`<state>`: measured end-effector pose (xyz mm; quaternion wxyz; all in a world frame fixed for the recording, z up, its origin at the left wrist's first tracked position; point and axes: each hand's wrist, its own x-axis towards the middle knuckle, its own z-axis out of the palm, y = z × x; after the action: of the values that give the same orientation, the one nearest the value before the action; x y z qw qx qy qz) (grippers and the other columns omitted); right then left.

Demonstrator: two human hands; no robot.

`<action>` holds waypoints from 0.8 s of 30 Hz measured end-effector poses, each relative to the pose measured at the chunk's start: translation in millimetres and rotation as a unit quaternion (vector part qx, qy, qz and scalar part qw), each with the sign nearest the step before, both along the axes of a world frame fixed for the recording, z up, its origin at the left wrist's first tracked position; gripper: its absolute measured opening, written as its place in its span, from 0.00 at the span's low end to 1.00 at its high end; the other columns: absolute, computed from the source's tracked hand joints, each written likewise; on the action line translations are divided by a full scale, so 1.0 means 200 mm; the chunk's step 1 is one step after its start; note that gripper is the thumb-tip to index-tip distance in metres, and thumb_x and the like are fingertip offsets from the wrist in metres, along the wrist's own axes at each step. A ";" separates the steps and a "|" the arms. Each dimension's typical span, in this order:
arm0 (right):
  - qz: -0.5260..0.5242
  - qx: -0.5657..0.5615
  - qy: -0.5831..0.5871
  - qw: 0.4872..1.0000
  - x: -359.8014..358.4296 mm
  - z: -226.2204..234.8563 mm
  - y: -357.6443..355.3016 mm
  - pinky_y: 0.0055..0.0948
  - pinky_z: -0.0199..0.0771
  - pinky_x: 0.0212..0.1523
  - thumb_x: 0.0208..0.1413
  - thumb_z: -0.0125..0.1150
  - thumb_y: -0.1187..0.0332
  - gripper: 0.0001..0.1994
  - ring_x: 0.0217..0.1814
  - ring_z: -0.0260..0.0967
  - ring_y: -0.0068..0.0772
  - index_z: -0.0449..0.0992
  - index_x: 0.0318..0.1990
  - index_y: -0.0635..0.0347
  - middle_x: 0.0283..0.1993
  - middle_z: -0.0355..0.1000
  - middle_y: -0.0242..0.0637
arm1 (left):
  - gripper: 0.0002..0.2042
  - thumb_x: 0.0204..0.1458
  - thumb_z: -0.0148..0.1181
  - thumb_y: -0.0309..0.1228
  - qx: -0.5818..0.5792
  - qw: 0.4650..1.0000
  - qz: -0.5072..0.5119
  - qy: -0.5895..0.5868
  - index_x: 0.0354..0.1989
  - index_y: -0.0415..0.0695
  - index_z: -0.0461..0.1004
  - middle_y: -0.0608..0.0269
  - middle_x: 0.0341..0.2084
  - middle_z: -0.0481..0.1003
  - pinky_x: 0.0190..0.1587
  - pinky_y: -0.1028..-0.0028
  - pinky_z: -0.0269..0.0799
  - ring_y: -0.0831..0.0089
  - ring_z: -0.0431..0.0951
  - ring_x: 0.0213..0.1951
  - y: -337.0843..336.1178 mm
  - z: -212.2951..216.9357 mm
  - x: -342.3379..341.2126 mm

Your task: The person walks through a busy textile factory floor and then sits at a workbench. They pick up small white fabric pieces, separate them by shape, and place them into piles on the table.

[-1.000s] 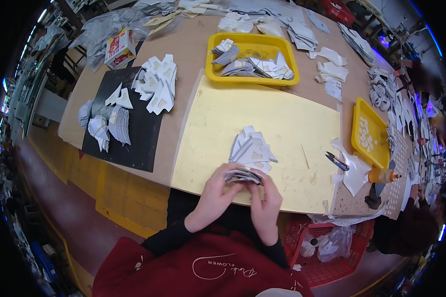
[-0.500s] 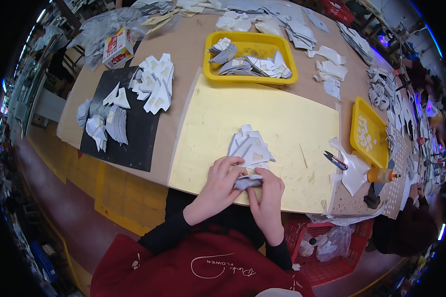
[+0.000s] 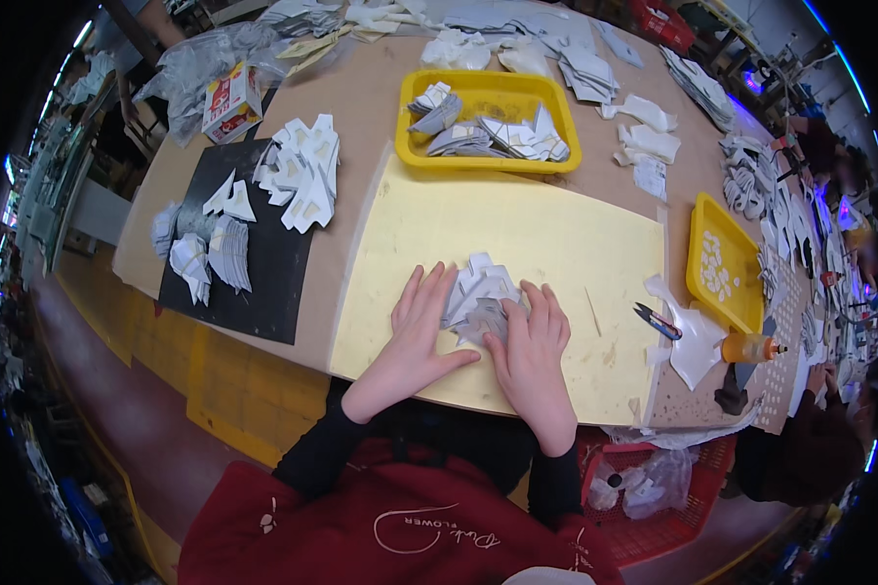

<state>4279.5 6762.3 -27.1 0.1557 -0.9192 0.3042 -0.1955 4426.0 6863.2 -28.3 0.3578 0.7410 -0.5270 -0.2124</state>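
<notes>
On the pale yellow board [image 3: 410,219] in front of me lies a small pile of white and grey cut pieces [image 3: 483,278]. My right hand [image 3: 535,361] grips the right edge of a grey cut piece [image 3: 483,320] between thumb and fingers, at the near side of that pile. Whether this is one piece or a thin stack, I cannot tell. My left hand [image 3: 415,336] rests beside the pile's left side with fingers stretched out and thumb apart, holding nothing. Its fingertips are close to the pile's left edge.
Beyond the board stands a yellow tray [image 3: 568,156] with stacked pieces. To the left, a black mat [image 3: 268,302] carries several bundles. On the right are snips [image 3: 658,320], an orange bottle [image 3: 751,347] and another yellow tray [image 3: 698,263]. A red basket [image 3: 688,522] sits below the table edge.
The grey piece, held in both hands near the board's front edge before, is now lower against the pile. My left hand has let go, spread its fingers and moved forward and left.
</notes>
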 end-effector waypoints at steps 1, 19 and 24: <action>-0.008 -0.009 0.016 1.000 0.01 -0.01 0.00 0.47 0.48 0.64 0.53 0.62 0.69 0.18 0.66 0.50 0.55 0.66 0.49 0.64 0.61 0.56 0.49 | 0.38 0.44 0.68 0.31 0.019 0.999 0.001 -0.043 0.66 0.44 0.58 0.49 0.69 0.48 0.70 0.56 0.42 0.49 0.44 0.70 -0.01 -0.02 0.00; -0.108 0.324 -0.337 0.877 -0.22 -0.10 0.22 0.35 0.57 0.58 0.58 0.54 0.77 0.13 0.54 0.62 0.37 0.66 0.50 0.62 0.55 0.62 0.44 | 0.13 0.48 0.62 0.20 -0.076 0.997 0.007 0.018 0.44 0.36 0.73 0.59 0.34 0.72 0.42 0.69 0.71 0.64 0.74 0.36 -0.10 -0.08 -0.04; -0.089 0.426 -0.432 0.790 -0.17 -0.12 0.29 0.28 0.60 0.59 0.59 0.52 0.80 0.15 0.58 0.59 0.33 0.62 0.52 0.64 0.60 0.55 0.43 | 0.10 0.53 0.58 0.19 -0.039 0.966 0.064 0.249 0.44 0.35 0.71 0.61 0.33 0.72 0.40 0.74 0.71 0.73 0.76 0.35 0.01 -0.02 -0.08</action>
<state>4244.8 6819.4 -50.8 0.6288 -0.5480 0.3386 -0.4355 4409.0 6865.0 -33.1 0.5194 0.6821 -0.3810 -0.3460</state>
